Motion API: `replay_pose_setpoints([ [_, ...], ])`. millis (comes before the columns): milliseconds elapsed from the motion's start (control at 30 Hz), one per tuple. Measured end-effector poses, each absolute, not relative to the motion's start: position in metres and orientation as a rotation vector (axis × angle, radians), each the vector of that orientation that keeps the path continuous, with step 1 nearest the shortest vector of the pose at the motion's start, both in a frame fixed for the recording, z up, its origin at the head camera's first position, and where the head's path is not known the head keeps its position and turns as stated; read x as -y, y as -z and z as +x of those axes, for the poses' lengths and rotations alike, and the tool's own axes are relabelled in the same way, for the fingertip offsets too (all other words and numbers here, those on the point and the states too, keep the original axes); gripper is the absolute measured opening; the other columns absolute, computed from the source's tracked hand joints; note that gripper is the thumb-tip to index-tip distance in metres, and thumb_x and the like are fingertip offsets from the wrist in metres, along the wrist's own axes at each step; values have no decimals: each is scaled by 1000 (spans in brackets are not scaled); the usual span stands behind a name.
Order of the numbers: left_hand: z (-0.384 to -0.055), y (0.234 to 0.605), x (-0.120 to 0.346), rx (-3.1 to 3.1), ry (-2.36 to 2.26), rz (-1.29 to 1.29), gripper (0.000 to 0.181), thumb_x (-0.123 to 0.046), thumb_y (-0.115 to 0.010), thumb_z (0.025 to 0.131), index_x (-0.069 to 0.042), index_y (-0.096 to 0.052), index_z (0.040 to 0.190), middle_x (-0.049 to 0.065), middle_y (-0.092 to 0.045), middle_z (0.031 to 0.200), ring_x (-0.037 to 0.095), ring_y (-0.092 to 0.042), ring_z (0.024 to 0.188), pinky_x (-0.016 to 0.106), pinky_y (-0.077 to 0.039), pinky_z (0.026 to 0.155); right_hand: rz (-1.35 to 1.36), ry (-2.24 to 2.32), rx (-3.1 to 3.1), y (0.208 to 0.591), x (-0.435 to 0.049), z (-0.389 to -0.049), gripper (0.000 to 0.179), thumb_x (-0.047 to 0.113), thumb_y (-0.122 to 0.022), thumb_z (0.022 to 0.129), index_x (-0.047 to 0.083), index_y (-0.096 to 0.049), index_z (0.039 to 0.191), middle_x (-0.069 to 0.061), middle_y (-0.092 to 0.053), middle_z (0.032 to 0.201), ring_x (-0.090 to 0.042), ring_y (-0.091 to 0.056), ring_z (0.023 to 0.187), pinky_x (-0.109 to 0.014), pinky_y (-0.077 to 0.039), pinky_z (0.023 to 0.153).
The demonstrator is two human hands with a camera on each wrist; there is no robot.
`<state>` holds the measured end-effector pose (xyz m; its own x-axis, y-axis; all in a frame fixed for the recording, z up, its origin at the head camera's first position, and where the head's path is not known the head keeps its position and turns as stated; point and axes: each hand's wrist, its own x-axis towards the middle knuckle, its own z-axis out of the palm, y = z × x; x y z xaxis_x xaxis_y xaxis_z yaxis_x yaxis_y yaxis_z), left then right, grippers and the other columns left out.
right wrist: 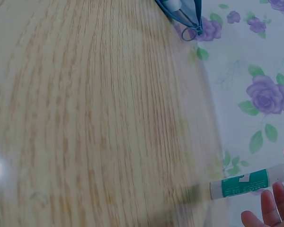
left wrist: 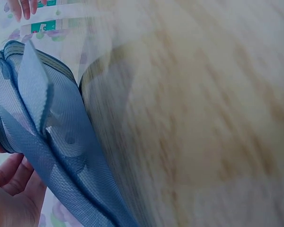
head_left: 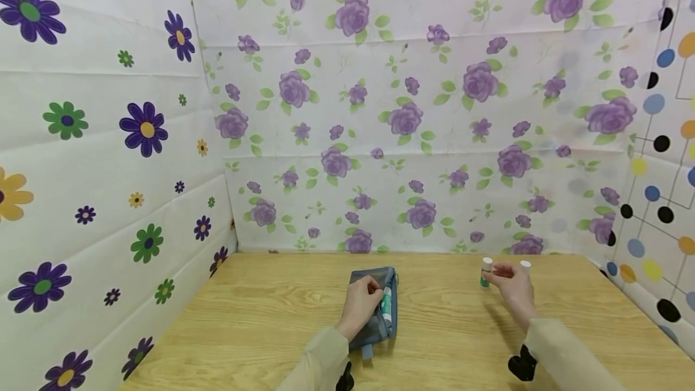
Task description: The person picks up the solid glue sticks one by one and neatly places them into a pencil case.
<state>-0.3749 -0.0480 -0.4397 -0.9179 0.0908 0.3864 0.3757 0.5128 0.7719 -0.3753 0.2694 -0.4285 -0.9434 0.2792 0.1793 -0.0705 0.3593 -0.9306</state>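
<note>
My left hand grips the side of a blue mesh zip pouch lying on the table. In the left wrist view, thumb and fingers are at the edge of the pouch. A glue stick with a green label lies at the pouch's opening. Off to the right, my right hand is at an upright glue stick with a white cap. The right wrist view shows fingers and thumb loosely on either side of that glue stick's cap, with a gap at the thumb.
Another white cap shows behind my right hand, its body mostly hidden. The wooden table ends at a flowered cloth behind. Patterned cloths also stand at the left and right sides. A small tab sticks out from the pouch's near end.
</note>
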Motion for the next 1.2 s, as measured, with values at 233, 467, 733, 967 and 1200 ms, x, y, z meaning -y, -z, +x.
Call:
replay_pose_setpoints([
  [233, -374, 440, 48, 2470, 1361, -392, 6, -6, -57, 85, -8, -58, 80, -2, -49, 66, 11, -44, 54, 26, -38, 49, -218, -1642, 2294, 431, -270, -374, 60, 24, -63, 85, -8, -34, 127, -25, -43, 115, -36, -42, 103, -46, -36, 80],
  [467, -373, 440, 48, 2470, 1375, -387, 5, -5, -57, 85, -8, -58, 80, -2, -49, 66, 11, -44, 55, 26, -38, 49, -238, -1646, 2262, 434, -270, -380, 60, 21, -64, 84, -8, -33, 127, -26, -42, 118, -37, -41, 104, -45, -36, 80],
  [733, -373, 440, 49, 2471, 1379, -391, 5, -5, -57, 85, -8, -58, 81, -2, -50, 66, 11, -45, 54, 27, -38, 49, -235, -1616, 2257, 434, -266, -384, 62, 20, -62, 85, -7, -30, 130, -27, -37, 123, -40, -36, 109, -49, -32, 84],
  [967, -373, 440, 49, 2466, 1376, -394, 6, -6, -57, 85, -8, -58, 80, -3, -49, 66, 11, -44, 54, 27, -38, 49, -209, -1598, 2254, 435, -268, -387, 62, 20, -62, 85, -6, -29, 131, -27, -35, 126, -41, -34, 111, -50, -31, 85],
  [1200, -375, 441, 49, 2461, 1379, -400, 5, -6, -57, 85, -8, -58, 80, -2, -49, 66, 11, -44, 53, 27, -38, 49, -166, -1635, 2237, 437, -268, -390, 64, 18, -61, 87, -8, -25, 133, -28, -31, 127, -42, -37, 111, -50, -35, 84],
])
